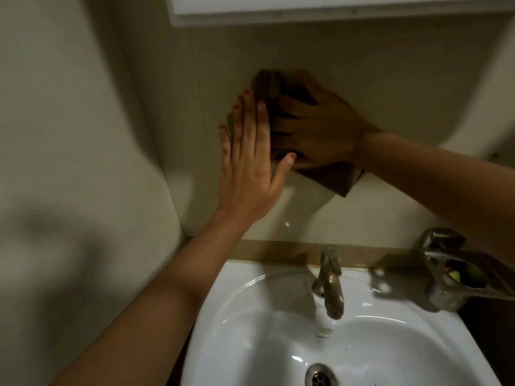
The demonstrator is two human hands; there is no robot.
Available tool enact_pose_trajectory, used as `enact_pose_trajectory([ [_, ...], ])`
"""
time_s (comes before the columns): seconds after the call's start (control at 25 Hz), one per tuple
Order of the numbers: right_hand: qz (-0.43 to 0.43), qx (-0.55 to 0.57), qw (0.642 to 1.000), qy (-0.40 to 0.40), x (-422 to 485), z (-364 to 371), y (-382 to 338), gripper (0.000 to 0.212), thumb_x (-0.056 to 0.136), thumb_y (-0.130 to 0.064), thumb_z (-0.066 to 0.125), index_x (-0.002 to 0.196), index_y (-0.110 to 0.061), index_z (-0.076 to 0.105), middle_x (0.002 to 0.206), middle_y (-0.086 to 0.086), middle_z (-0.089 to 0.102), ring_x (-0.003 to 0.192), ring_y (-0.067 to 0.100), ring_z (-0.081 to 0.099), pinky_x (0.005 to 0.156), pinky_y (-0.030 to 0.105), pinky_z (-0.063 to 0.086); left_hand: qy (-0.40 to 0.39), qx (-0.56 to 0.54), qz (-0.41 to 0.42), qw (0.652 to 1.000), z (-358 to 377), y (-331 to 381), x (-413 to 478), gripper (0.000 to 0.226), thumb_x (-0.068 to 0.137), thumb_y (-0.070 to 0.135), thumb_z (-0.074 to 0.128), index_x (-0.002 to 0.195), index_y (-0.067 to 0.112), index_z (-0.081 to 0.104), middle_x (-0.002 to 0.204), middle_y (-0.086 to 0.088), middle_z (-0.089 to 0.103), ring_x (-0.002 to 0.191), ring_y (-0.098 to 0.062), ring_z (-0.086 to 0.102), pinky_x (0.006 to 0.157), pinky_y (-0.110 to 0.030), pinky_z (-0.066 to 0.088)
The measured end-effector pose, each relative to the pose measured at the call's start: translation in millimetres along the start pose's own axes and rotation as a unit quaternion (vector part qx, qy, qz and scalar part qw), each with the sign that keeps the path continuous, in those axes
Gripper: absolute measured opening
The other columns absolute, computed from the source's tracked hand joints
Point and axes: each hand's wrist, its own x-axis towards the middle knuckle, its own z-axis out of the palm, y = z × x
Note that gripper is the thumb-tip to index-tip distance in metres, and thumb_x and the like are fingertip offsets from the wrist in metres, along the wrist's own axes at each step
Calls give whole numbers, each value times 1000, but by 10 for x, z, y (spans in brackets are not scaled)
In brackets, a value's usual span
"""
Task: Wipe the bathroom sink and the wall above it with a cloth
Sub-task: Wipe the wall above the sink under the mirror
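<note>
R hand [320,126] lies flat w/ fingers spread, pressing a brown cloth [334,179] to the wall [376,65] above the sink [245,316], near the wall's left corner. L hand [250,162] is open, fingers straight, at the cloth's left edge, gripping nothing. Below: brass tap [330,280] at the sink's back rim, metal holder [457,277] by its right edge.
</note>
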Motion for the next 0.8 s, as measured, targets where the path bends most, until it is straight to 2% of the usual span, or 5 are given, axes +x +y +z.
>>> enact_pose_trajectory([
  [0.2,216,-56,973,64,-304,129,-250,51,91,-57,45,129,-26,56,132,4,56,123,34,40,105,53,25,30,28,46,998,197,166,0,78,92,53,34,146,8,-1,153,-24,10,138,-12,-32,114,-32,-18],
  [0.4,356,-83,929,55,-1028,359,-1031,53,83,-63,50,127,-32,53,137,7,42,124,36,32,104,47,24,-9,40,87,995,369,167,-114,79,93,56,20,132,24,-41,138,7,-51,131,-7,-41,112,-33,-22],
  [0.52,413,-76,907,8,-1595,482,-1632,65,84,-67,41,139,-34,40,158,7,10,143,34,8,112,46,13,-3,50,94,994,451,165,-109,78,93,56,17,132,23,-41,137,7,-51,131,-6,-41,112,-33,-22],
  [0.64,454,-23,887,-85,-1972,554,-2119,66,91,-67,16,150,-39,3,159,2,-16,145,28,-15,115,44,-11,0,48,87,995,517,186,-74,77,93,57,15,134,22,-40,140,5,-50,131,-7,-41,112,-33,-22],
  [0.8,534,24,837,-117,-1972,508,-2343,58,93,-65,9,146,-48,-5,158,-3,-21,145,28,-14,112,48,-15,-4,56,83,995,559,293,-64,74,94,53,20,147,9,-5,150,-14,-3,134,-7,-36,115,-34,-18],
])
